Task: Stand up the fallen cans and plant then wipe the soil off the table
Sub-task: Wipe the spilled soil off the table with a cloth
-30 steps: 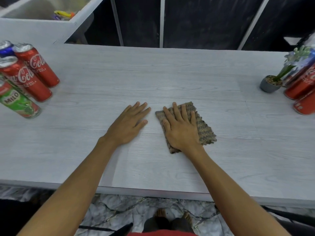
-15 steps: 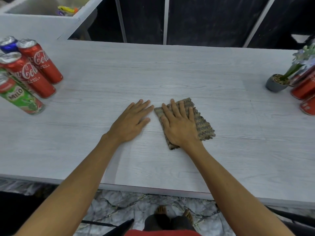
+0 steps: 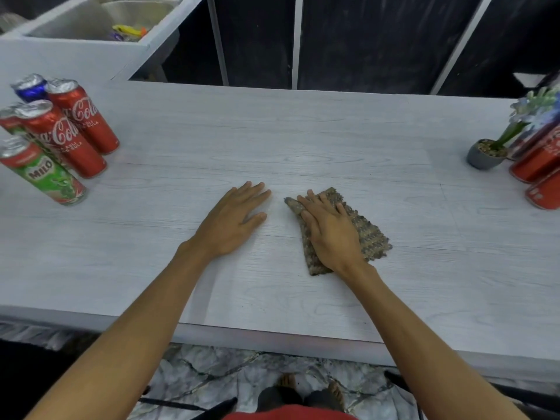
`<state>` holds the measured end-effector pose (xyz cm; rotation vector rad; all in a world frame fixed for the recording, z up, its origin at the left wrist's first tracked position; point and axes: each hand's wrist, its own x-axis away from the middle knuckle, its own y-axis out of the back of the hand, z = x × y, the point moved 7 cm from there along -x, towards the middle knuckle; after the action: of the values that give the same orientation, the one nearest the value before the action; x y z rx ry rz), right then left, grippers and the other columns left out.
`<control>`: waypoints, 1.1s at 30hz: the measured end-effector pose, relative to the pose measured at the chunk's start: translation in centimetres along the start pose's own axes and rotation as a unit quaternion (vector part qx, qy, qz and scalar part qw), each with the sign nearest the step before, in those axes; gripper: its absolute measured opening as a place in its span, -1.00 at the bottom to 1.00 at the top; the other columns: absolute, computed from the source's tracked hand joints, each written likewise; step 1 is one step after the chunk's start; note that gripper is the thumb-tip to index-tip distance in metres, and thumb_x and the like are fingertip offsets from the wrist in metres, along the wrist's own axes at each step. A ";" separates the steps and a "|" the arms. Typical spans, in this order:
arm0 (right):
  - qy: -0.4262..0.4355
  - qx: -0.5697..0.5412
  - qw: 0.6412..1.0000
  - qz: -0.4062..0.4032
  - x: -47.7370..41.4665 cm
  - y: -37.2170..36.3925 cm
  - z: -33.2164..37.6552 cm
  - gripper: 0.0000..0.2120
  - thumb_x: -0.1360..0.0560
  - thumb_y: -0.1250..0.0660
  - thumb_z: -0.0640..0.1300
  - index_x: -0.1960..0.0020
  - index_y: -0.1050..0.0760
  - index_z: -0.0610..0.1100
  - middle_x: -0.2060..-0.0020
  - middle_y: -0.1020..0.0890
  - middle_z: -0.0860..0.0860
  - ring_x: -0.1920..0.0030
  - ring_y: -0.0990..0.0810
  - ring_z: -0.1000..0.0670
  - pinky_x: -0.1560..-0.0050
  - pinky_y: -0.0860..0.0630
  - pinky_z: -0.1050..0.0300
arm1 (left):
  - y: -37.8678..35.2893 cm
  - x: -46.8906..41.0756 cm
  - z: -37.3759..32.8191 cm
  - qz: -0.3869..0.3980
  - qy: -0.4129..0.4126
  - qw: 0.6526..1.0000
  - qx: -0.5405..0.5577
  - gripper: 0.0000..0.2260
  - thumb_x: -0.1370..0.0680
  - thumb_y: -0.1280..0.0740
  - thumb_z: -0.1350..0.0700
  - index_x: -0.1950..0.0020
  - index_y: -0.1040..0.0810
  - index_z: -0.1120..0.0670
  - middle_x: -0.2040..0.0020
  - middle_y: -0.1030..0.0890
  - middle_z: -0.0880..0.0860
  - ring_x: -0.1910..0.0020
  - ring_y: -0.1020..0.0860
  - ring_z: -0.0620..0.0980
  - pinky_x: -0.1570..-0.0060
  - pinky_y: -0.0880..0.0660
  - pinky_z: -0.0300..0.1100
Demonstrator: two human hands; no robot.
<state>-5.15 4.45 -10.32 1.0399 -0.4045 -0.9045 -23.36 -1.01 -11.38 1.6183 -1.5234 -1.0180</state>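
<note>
My right hand (image 3: 330, 231) lies flat with straight fingers on a grey-brown knitted cloth (image 3: 371, 237) in the middle of the pale wood-grain table (image 3: 303, 140). My left hand (image 3: 233, 222) rests flat on the bare table just left of the cloth. Several cans stand upright at the far left: two red cola cans (image 3: 69, 137), a green Milo can (image 3: 45, 174) and a blue can (image 3: 30, 87). At the far right a small plant in a grey pot (image 3: 485, 154) stands upright beside red cans (image 3: 536, 159). I see no soil on the table.
A sink (image 3: 91, 22) with small coloured items sits at the back left. Dark panels run behind the table. The table's front edge is near my body, with marbled floor and my feet below it.
Both hands and the cloth keep their places on the table. The view has tilted slightly, so everything sits a little differently in frame.
</note>
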 end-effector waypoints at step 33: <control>0.012 0.068 0.998 -0.002 4.6 -0.8 1.7 -0.49 -0.63 0.20 0.10 -0.52 -0.17 0.05 -0.52 -0.17 0.08 -0.53 -0.03 0.05 -0.51 0.14 0.07 | -0.7 3.0 0.1 0.003 -0.015 0.999 -0.035 -0.54 -0.65 -0.07 -0.12 -0.56 -0.15 -0.10 -0.57 -0.07 -0.16 -0.53 0.09 -0.26 -0.49 0.18 -0.26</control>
<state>-3.98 -0.33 -10.73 1.1745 -0.4486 -0.8763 -23.09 -3.91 -12.27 1.5558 -1.4947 -1.0855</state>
